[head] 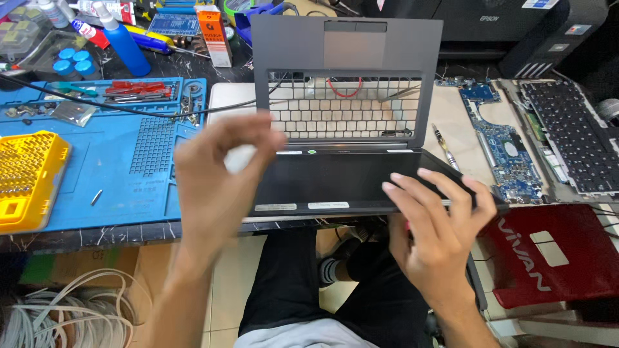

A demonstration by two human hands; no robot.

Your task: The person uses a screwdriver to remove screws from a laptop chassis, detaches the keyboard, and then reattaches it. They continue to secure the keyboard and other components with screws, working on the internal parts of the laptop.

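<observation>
Right hand [438,232], fingers spread, steadies a gutted laptop shell [348,116]; blurred left hand [219,174], fingers loosely curled, grips nothing, so the upright palmrest could tip.

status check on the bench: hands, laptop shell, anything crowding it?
Left hand blurred, raised over laptop shell, holding nothing visible. Right hand fingers on shell's front right corner. Screwdriver and circuit board lie just right of it.

- Two hands: left hand [216,174], right hand [435,225]
- One grey laptop shell [348,45]
- One circuit board [506,151]
- One loose keyboard [570,132]
- One blue mat [109,164]
- One yellow bit case [26,177]
- One blue bottle [126,45]
</observation>
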